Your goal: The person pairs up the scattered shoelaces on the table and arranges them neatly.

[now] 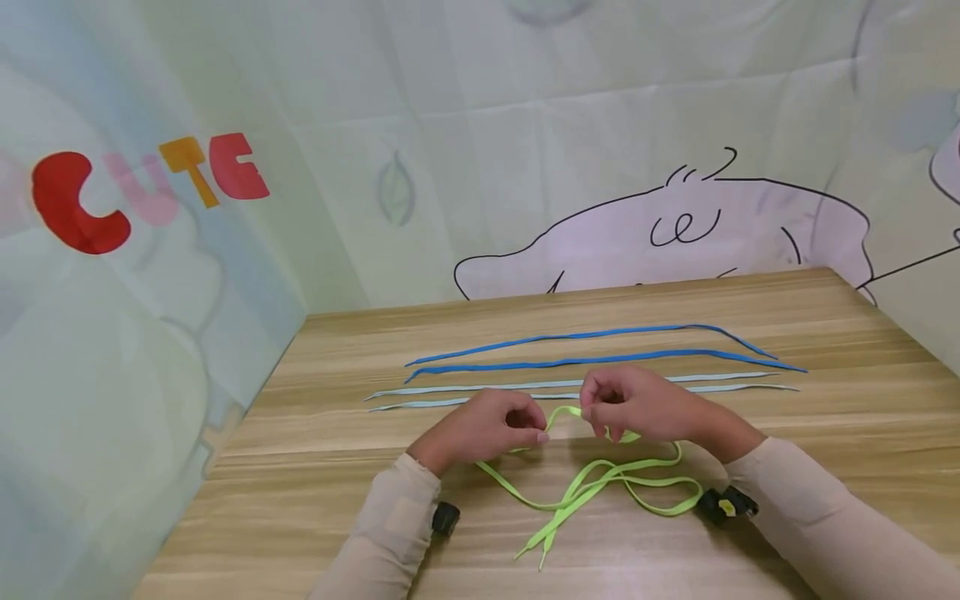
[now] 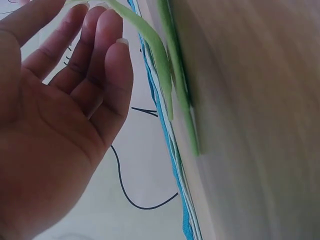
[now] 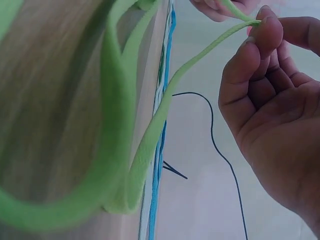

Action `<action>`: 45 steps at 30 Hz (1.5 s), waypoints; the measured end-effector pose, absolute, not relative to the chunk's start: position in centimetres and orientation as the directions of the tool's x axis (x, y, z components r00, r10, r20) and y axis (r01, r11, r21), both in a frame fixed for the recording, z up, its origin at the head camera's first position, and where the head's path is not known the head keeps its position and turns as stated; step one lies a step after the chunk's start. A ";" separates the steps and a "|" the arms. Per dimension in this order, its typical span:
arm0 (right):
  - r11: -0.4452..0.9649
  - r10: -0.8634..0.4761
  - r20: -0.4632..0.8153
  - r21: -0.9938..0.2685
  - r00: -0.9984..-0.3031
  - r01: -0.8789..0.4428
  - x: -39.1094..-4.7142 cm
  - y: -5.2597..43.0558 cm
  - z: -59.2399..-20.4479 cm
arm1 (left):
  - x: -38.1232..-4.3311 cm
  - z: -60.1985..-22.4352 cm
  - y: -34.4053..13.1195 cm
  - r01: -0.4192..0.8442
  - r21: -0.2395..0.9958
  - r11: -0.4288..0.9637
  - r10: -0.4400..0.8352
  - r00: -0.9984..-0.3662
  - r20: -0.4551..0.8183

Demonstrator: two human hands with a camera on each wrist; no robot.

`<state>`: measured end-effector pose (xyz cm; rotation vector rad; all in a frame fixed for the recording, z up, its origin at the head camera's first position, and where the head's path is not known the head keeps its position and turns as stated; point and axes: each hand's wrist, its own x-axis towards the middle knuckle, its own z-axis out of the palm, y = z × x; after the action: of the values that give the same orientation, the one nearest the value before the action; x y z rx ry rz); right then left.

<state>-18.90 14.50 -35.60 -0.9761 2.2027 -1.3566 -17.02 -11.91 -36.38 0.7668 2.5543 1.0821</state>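
A bright yellow-green shoelace (image 1: pixel 621 471) lies in loose loops on the wooden table, its two tipped ends toward the near side. My left hand (image 1: pixel 491 427) pinches a raised stretch of it between thumb and fingers. A short way to the right, my right hand (image 1: pixel 645 406) pinches the same lace, and a small arch of it rises between the hands. In the right wrist view, the lace (image 3: pixel 185 70) runs up from the table to the fingertips of my right hand (image 3: pixel 275 120). The left wrist view shows the lace (image 2: pixel 155 42) hanging past my left fingers.
Beyond the hands, two blue shoelaces (image 1: pixel 555 364) lie stretched side by side across the table (image 1: pixel 315 483). Nearer, two pale blue shoelaces (image 1: pixel 442 389) lie roughly parallel to them, partly covered by the hands. A printed cloth backdrop (image 1: pixel 360 167) stands behind the table and to the left.
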 end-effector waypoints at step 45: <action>0.226 -0.653 0.104 -0.919 -0.750 -0.324 -20.1 16.3 -35.4 | -17.6 -35.5 -14.5 0.330 0.797 0.505 0.540 -0.842 0.006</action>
<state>-20.10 16.27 -35.40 -0.9122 2.2004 -1.5321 -17.58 -14.47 -35.53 0.7388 2.5060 1.2493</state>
